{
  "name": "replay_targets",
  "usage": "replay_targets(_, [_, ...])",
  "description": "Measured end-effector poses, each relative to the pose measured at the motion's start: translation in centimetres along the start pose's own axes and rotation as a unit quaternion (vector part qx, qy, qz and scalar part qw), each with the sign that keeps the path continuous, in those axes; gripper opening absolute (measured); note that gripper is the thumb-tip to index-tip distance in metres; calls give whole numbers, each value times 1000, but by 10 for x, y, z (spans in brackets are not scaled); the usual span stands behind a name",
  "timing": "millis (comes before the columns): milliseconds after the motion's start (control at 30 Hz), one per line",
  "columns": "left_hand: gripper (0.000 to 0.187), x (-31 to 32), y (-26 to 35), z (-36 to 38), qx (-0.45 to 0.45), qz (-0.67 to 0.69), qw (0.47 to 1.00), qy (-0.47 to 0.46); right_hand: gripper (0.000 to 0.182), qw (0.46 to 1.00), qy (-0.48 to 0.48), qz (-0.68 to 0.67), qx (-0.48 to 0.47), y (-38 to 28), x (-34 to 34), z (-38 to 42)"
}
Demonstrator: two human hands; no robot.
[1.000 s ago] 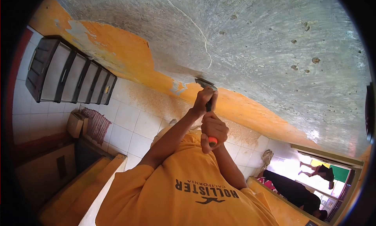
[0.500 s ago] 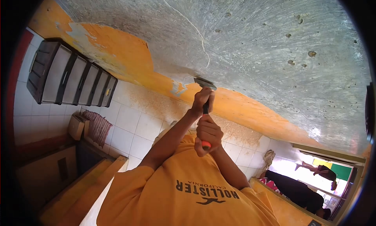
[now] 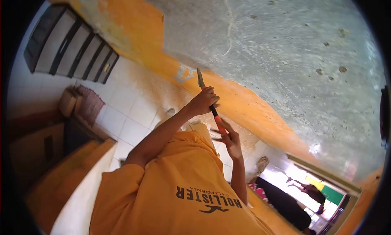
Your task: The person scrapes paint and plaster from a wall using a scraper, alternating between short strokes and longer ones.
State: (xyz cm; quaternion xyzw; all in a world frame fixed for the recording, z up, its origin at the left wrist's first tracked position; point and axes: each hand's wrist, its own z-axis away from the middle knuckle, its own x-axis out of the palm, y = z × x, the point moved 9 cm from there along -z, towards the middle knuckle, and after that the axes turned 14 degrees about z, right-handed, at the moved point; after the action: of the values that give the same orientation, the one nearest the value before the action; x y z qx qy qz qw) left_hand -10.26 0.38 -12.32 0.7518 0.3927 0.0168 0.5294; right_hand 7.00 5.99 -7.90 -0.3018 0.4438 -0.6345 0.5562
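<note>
A scraper (image 3: 215, 113) with a black and orange handle slants up toward the wall; its metal blade is seen nearly edge-on, with the tip at or close to the border between grey plaster and orange paint. My left hand (image 3: 203, 101) is closed around the upper handle just below the blade. At the orange lower end, my right hand (image 3: 231, 140) has its fingers spread apart around the handle, touching it loosely. The wall (image 3: 269, 51) is bare grey plaster above, and a ragged strip of orange paint (image 3: 240, 98) runs below.
A dark-framed drawer unit (image 3: 71, 43) is at the left, near a reddish cloth (image 3: 90, 105). Dusty debris lies on the white floor tiles (image 3: 132, 100) along the wall. Through an opening at lower right, a person in dark clothing (image 3: 283, 204) and another person (image 3: 313, 192) appear.
The scraper's blade has turned from broad-side to nearly edge-on. My right hand has loosened from a fist into spread fingers, while my left hand still grips the handle. The view has shifted.
</note>
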Motion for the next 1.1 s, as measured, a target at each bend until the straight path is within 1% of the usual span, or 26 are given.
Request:
replay_targets(33, [15,10,-1,7,-11,-13,1000,-21,70,1000,-15,15,12,14,1,0])
replay_targets(100, [13,35,-3,23,-38,-34,997,-64,73,995,-66,32,61,36,-1,1])
replay_targets(133, [19,33,-1,28,-56,-30,998,-16,67,993,-65,71,71,41,2,1])
replay_targets(167, [27,30,0,33,-74,-27,996,33,64,990,-46,65,120,63,-3,0])
replay_targets(233, [42,19,4,40,-122,-26,984,129,61,988,-48,103,100,57,-3,-3])
replay_targets(267, [48,9,4,45,-150,-29,973,174,60,984,-42,148,90,47,-8,-2])
replay_targets(300, [54,5,4,50,-178,-32,959,219,60,984,-40,147,90,45,-18,-1])
replay_targets(333, [57,0,6,62,-202,-82,922,319,60,984,-37,146,91,45,-29,1])
replay_targets(367, [48,8,-9,72,-227,24,895,384,60,985,-34,145,91,45,-40,0])
replay_targets(400, [40,24,-30,82,-245,130,852,444,60,982,-41,161,95,42,-49,-2])
replay_targets(433, [33,35,-42,89,-256,233,796,497,60,978,-55,181,85,34,-54,-3])
replay_targets(467, [32,62,-59,85,-301,369,730,491,61,975,-67,199,74,27,-57,-5])
replay_targets(500, [41,81,-60,72,-299,447,707,460,61,972,-76,213,60,23,-59,-8])
replay_targets(567, [45,94,-45,38,-296,553,614,479,63,975,-82,202,48,21,-60,-12])
replay_targets(633, [44,104,-39,15,-314,586,559,496,65,975,-74,205,44,12,-55,-11])
replay_targets(667, [44,107,-37,7,-321,601,532,504,65,973,-88,213,28,8,-52,-8])
replay_targets(767, [41,119,-24,-12,-259,641,487,533,63,968,-70,236,41,-15,-52,7])
replay_targets(800, [35,113,-8,-16,-277,648,471,531,63,968,-53,236,66,-19,-56,12])
replay_targets(933, [32,114,10,-24,-325,660,452,505,63,962,-36,254,91,-42,-52,25])
replay_targets(1033, [34,109,-15,-22,-345,644,430,530,64,969,-13,208,136,-49,-42,7])
replay_targets(1100, [37,98,-42,-12,-364,634,416,541,65,977,-3,144,158,-47,-26,-13])
